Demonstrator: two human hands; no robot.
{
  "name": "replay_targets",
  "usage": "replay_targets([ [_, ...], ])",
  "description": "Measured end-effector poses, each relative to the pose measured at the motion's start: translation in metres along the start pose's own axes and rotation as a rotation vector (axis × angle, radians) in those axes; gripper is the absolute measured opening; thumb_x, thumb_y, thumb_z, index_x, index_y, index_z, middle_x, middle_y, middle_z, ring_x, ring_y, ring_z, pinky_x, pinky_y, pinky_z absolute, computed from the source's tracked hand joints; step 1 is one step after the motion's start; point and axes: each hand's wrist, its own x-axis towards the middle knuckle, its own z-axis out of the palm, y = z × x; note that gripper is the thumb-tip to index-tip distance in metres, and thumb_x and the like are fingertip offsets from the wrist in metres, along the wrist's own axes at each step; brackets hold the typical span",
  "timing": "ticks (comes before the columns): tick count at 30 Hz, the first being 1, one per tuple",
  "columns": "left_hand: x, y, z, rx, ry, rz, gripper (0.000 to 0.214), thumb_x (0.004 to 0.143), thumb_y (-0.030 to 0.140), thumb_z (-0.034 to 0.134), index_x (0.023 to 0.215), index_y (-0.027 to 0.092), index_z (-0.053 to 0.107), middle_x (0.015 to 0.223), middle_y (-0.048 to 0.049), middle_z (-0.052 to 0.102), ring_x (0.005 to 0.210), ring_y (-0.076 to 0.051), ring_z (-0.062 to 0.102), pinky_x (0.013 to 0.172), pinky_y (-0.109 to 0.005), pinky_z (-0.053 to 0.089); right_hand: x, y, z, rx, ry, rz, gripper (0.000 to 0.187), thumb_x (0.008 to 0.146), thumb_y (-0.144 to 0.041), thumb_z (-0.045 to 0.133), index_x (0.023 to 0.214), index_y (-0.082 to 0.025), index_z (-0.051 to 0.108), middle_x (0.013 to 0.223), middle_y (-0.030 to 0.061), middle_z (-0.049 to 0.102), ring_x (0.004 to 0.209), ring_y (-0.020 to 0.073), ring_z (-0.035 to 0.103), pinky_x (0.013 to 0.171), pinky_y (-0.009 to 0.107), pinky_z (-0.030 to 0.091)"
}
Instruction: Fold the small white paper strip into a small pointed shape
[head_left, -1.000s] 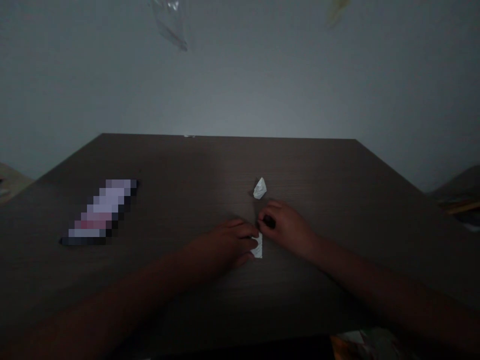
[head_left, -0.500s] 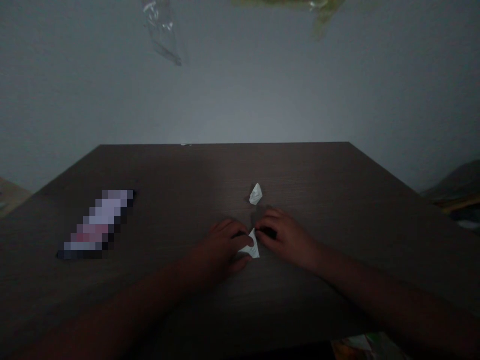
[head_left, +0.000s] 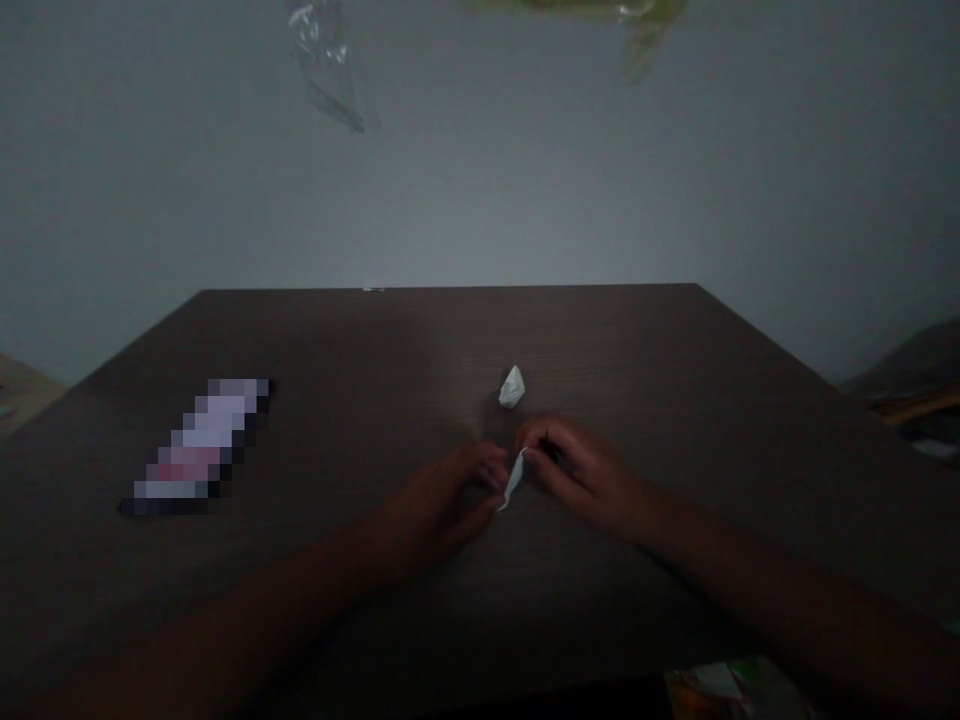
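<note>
Both hands sit low over the dark table (head_left: 675,340), fingertips meeting in the middle. The left hand (head_left: 450,495) and the right hand (head_left: 577,470) each pinch one edge of a small white paper piece (head_left: 514,478), thumb closed against forefinger on it, the remaining fingers curled loosely under. Judging by the grip, the paper is caught between the two pinches so it can be worked with the fingertips just off the tabletop, or barely touching it; the dim light makes that hard to call. It looks pale, thin and narrow from here, standing on edge between the fingertips, slightly bent, with a pointed lower end. Just beyond the right hand's fingertips lies a second white folded piece (head_left: 512,387), small and crumpled-looking, apart from both hands. Well off to the outside of the left hand rests a blurred flat object (head_left: 199,445).
</note>
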Motion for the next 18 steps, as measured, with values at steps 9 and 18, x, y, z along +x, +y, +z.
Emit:
replay_targets([
  [9,0.008,-0.019,0.005,-0.006,0.018,0.009,0.010,0.101,0.026,0.074,0.109,0.025,0.068,0.107,-0.0027,0.075,0.101,-0.022,0.075,0.095,-0.035,0.062,0.003,0.006,0.010,0.029,-0.018,-0.204,0.007,0.117,-0.025,0.059,0.113,-0.028,0.064,0.104,0.0046,0.072,0.097,0.0210,0.070,0.085,0.037,0.060],
  [18,0.022,-0.023,0.008,-0.086,0.094,-0.130,0.020,0.095,0.026,0.079,0.106,0.021,0.064,0.105,-0.0028,0.075,0.093,-0.018,0.077,0.095,-0.035,0.065,0.011,0.032,0.023,0.336,0.001,0.204,0.019,0.100,-0.039,0.079,0.112,-0.027,0.073,0.098,0.0020,0.073,0.090,0.0204,0.071,0.083,0.037,0.059],
])
